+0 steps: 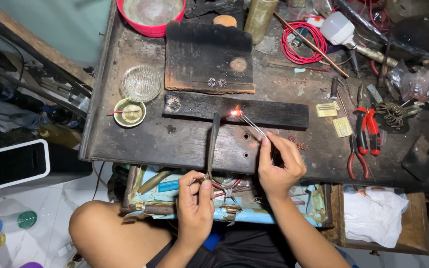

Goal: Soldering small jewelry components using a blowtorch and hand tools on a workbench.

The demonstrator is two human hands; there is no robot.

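On the charred wooden block (pixel 234 110), keep your left hand (pixel 195 204) gripping the torch (pixel 213 144) steady – right hand (pixel 278 166) pinching tweezers (pixel 252 125) at the flame (pixel 234 112).

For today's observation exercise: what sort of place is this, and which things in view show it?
Probably a small jewellery or metal-soldering workshop. The left hand holds a torch, its flame on a charred block; the right hand holds tweezers; pliers lie nearby.

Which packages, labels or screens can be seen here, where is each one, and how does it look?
Two small packets: on the bench right of the charred block, flat, pale yellow.
Box-like device: on the floor at left, white rounded frame, dark face, possibly a screen.
Plastic bottle: floor, lower left, clear, green cap.
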